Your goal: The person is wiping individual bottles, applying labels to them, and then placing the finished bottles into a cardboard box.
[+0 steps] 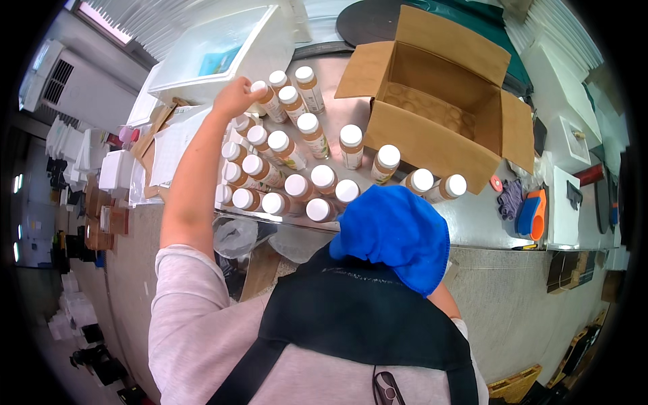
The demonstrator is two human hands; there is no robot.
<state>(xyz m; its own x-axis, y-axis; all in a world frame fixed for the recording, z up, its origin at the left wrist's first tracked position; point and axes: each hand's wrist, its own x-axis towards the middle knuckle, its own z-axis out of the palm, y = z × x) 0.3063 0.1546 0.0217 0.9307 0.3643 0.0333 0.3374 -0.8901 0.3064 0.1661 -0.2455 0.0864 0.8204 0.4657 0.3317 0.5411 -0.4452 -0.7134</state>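
Observation:
My left hand (236, 97) reaches to the far left of the metal table, its fingers at the white cap of a juice bottle (273, 107). That bottle holds amber liquid and bears a printed label. Several more capped bottles (286, 150) stand close together between that hand and the table's near edge. A bright blue cloth (400, 233) bunches up before my chest, over the top of a black apron (349, 309). Only part of my right forearm (445, 302) shows below the cloth. The right hand itself is hidden, so its grip on the cloth cannot be seen.
An open cardboard box (430, 126) with round marks on its bottom stands behind the bottles. At the back left is a white foam box (202, 91). An orange and blue tape dispenser (531, 215) and a crumpled purple-grey cloth (510, 199) lie at the right.

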